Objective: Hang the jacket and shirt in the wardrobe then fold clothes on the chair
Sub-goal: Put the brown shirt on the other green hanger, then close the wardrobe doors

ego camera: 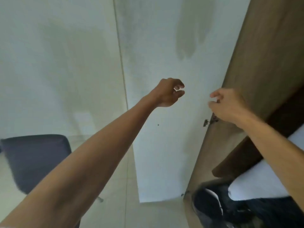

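Both arms reach out toward the white wardrobe door [164,145]. The left hand [167,92] has its fingers loosely curled and holds nothing. The right hand [228,104], near the door's hinge [208,122], is curled the same way, empty. A dark chair [32,158] stands low on the left. Dark clothes [230,209] lie bunched low on the right, inside the brown wardrobe [263,63].

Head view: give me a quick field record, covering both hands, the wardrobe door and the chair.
left hand: raised before the white wardrobe door, fingers loosely curled, holding nothing
right hand: raised near the door's hinged edge, above the hinge, fingers loosely curled, holding nothing
wardrobe door: swung open, wood panel to its right
chair: dark seat, lower left, no clothes visible on it
garments: dark clothing lower right, blurred
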Motion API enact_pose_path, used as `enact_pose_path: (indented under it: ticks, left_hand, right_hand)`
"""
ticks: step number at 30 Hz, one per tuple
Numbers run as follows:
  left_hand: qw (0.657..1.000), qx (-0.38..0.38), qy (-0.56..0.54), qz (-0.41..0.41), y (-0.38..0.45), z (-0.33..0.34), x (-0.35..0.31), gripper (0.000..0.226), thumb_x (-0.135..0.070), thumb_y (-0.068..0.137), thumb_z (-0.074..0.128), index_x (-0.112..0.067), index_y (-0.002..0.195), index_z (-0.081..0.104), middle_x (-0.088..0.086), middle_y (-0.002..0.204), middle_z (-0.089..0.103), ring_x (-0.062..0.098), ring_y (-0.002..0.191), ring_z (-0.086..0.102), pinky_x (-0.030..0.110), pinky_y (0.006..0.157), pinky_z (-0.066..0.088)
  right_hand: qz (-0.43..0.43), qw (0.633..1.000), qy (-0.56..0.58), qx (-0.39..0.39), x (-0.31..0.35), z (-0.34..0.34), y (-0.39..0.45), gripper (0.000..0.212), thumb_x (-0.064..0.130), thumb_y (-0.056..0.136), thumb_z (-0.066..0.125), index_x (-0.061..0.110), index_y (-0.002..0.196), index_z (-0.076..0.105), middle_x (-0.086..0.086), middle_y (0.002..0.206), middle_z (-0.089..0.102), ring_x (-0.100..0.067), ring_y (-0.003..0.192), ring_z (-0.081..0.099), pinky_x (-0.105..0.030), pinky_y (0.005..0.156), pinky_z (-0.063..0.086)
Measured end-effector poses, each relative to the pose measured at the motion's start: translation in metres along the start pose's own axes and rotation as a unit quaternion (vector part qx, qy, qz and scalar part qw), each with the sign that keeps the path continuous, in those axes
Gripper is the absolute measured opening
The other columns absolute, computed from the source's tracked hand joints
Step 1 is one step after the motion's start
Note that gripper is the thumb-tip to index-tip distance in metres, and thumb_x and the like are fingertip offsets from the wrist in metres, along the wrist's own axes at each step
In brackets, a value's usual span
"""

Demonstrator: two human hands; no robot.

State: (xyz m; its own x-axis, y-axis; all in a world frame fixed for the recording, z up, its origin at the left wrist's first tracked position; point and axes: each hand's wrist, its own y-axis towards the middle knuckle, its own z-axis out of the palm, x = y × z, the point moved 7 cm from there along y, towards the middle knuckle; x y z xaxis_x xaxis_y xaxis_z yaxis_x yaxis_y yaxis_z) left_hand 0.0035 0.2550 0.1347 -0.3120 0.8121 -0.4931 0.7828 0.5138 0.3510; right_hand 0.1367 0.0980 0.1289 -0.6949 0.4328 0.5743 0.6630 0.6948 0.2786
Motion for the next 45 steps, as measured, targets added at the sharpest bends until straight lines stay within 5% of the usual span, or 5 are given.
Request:
enact_pose_path:
  ticks: [10,16,33,40,45]
  left_hand:
    - [0.938,-0.01,0.095,-0.333,-0.288,-0.132,0.199,0.027,-0.029,0.095,0.065,-0.016,0.118,0.07,0.003,0.109,0.073,0.016,0.102,0.069,0.033,0.096,0.052]
    - [0.899,-0.021,0.101,-0.426,-0.415,-0.169,0.27,0.024,-0.024,0.093,0.067,-0.011,0.113,0.072,0.003,0.108,0.074,0.017,0.105,0.068,0.033,0.099,0.05]
    - [0.921,0.101,0.022,-0.375,-0.475,-0.179,0.462,0.028,-0.025,0.096,0.063,-0.011,0.119,0.069,0.007,0.114,0.072,0.022,0.109,0.066,0.032,0.097,0.049]
    - [0.954,0.165,-0.016,-0.251,-0.395,-0.113,0.421,0.026,-0.026,0.097,0.063,-0.014,0.118,0.069,0.002,0.105,0.069,0.017,0.096,0.065,0.029,0.087,0.05]
    - [0.966,0.219,-0.015,-0.138,-0.333,-0.041,0.323,0.024,-0.028,0.095,0.065,-0.016,0.115,0.07,0.006,0.099,0.074,0.022,0.094,0.069,0.036,0.092,0.054]
  right_hand:
    - [-0.09,0.952,0.072,0.284,0.13,0.193,-0.092,0.019,0.025,0.088,0.07,0.025,0.107,0.068,-0.001,0.113,0.066,-0.023,0.103,0.062,-0.027,0.083,0.042]
    - [-0.12,0.913,0.088,0.381,0.199,0.296,-0.146,0.025,0.027,0.088,0.069,0.023,0.113,0.069,0.001,0.118,0.063,-0.019,0.108,0.057,-0.027,0.086,0.042]
    - [-0.001,0.919,0.088,0.385,0.306,0.449,-0.249,0.027,0.026,0.091,0.067,0.021,0.117,0.066,-0.001,0.108,0.064,-0.019,0.1,0.062,-0.024,0.085,0.044]
    - [0.106,0.937,0.089,0.321,0.254,0.41,-0.26,0.028,0.029,0.091,0.066,0.022,0.118,0.065,0.0,0.115,0.065,-0.017,0.102,0.062,-0.023,0.082,0.045]
    - [0.176,0.954,0.076,0.233,0.184,0.323,-0.282,0.027,0.034,0.091,0.066,0.025,0.117,0.065,0.001,0.115,0.064,-0.016,0.099,0.063,-0.022,0.079,0.045]
